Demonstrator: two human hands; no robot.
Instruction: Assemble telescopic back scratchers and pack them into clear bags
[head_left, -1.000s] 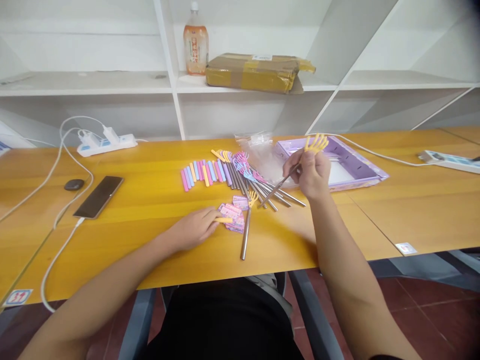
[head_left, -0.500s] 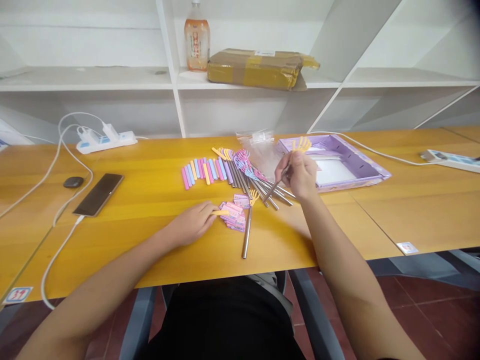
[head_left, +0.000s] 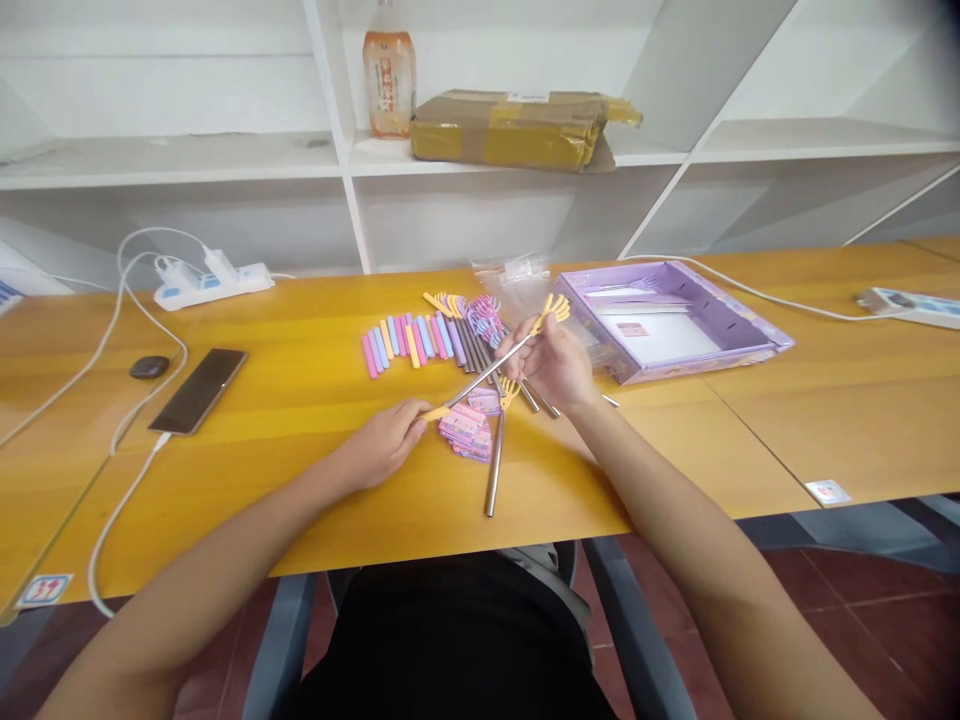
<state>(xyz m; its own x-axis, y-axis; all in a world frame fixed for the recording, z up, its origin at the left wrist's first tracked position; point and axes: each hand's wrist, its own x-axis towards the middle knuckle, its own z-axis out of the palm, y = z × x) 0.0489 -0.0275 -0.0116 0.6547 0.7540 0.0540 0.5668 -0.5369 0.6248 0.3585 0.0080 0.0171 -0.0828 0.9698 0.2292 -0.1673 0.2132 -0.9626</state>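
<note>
Rod [head_left: 486,374] swung across to yellow handle [head_left: 436,413], now apparently lined up end to end; held near yellow claw [head_left: 555,307] in right hand [head_left: 562,365], opposite left hand [head_left: 386,440] pinching the handle.

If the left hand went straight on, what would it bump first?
Probably the metal rod in the right hand; it lines up with the yellow handle in the left hand, though depth is unclear.
</note>
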